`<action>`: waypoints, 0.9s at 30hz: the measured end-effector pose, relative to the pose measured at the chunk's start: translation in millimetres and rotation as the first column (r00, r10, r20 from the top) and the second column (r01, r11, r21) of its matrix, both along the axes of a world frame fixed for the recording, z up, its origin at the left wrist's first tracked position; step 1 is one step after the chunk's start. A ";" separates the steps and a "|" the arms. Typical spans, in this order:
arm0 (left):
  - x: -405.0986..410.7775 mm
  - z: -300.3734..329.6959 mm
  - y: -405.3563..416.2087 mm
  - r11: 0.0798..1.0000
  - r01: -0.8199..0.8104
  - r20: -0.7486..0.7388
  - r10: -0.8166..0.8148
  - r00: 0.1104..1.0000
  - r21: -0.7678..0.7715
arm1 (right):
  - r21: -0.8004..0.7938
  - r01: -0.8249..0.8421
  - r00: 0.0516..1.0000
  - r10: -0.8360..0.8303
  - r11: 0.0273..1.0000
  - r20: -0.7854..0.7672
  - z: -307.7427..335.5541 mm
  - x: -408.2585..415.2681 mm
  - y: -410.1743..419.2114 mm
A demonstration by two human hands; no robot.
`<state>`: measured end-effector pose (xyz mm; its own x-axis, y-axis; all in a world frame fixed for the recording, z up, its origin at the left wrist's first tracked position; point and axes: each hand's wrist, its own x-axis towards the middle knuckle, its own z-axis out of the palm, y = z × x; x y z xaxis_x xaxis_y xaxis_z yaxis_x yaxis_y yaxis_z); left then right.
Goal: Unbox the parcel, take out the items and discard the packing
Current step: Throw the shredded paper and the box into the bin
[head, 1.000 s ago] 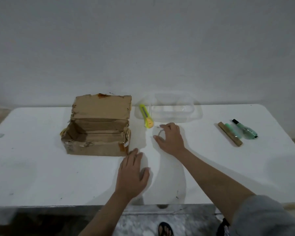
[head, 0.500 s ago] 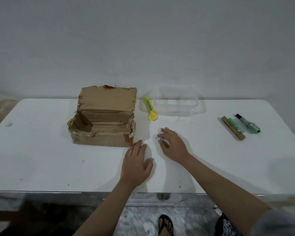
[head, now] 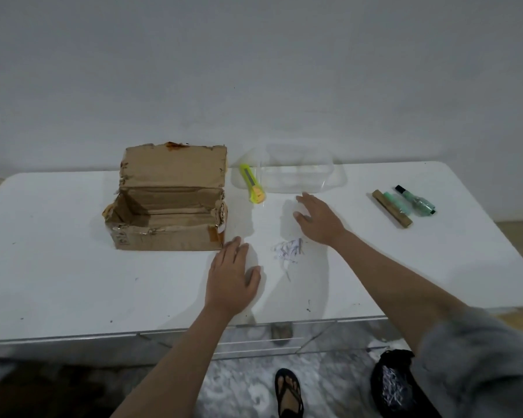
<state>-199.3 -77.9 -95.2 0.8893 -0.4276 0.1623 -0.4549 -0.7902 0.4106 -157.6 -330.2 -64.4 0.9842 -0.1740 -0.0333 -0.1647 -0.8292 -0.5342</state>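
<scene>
Both hands are empty as I read it. Left hand (head: 231,279) lies flat, palm down, fingers straight on the white table (head: 58,276), just off the near right corner of the cardboard box (head: 166,203). Right hand (head: 319,220) is spread and relaxed, reaching toward twelve o'clock, fingertips close to the clear plastic container (head: 302,173); I can't tell whether it touches the tabletop.

From my seat, the unboxing itself looks done: the box stands at ten o'clock with its lid flap thrown back upright, and what I can see of its inside is bare cardboard. The items seem to be out already, a brown stick (head: 391,209) and two green markers (head: 414,200) lying side by side at two o'clock, well apart from the box. So I judge we're in the clean-up stage.

A small heap of shredded paper (head: 288,249) sits at table centre, between my two hands, just near of the right wrist. A dark bag (head: 390,384) on the floor at five o'clock already holds similar shreds, so that is likely the bin. Next move, I'd say: gather the loose strips with curled fingers, sweep carefully since they scatter easily, and drop them in the bag.

The clear container at twelve o'clock looks empty, though its transparency makes that uncertain. A yellow utility knife (head: 252,187) lies against its left edge.
</scene>
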 end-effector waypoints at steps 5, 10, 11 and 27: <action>1.9 0.6 -0.1 1.000 0.006 0.009 -0.006 1.000 -0.004 | -0.014 -0.011 0.999 0.010 1.000 -0.045 -1.8 5.6 5.9; 0.6 0.1 0.2 1.000 0.000 0.002 0.000 1.000 0.014 | 0.136 -0.127 0.992 0.124 0.982 0.030 -10.2 -58.5 23.4; 0.3 0.4 -0.1 1.000 -0.002 -0.002 0.002 1.000 0.018 | 0.173 -0.156 0.987 0.147 0.972 0.063 -10.9 -72.8 26.3; -9.5 8.8 0.4 0.963 -0.085 -0.171 0.041 0.984 -0.257 | 0.009 0.356 0.935 -0.356 0.935 0.000 -17.3 -149.6 80.9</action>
